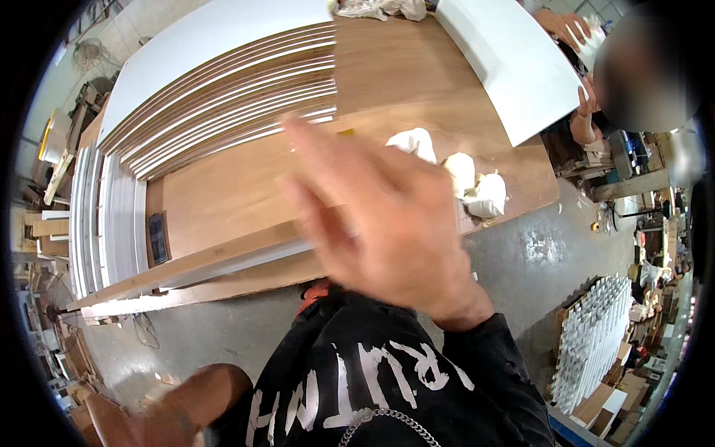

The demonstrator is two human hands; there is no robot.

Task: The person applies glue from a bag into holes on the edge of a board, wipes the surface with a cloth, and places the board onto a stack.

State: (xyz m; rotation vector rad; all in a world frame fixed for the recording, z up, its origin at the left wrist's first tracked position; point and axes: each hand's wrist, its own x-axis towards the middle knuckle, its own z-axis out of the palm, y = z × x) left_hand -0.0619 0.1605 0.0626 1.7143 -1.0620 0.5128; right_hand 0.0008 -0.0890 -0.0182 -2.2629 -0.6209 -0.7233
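My right hand (402,231) is raised over the near side of the workbench (417,67), smeared by motion. Its thumb and forefinger stand apart with nothing between them. Below and left of it, a long narrow board (216,257) with a brown edge and white face runs along the bench's near side; the hand hides its right end. My left hand (123,425) hangs low at the lower left, away from the bench, and its fingers are too blurred to read. Just right of my right hand lie crumpled white cloth-like bundles (484,195).
White panels (216,33) with brown edges are stacked at the far left, with more panels (112,223) along the left end. A dark flat rectangular object (157,237) lies beside them. At the far right a person's hand (586,104) touches a white panel (514,67). A white slatted stack (592,343) stands on the floor.
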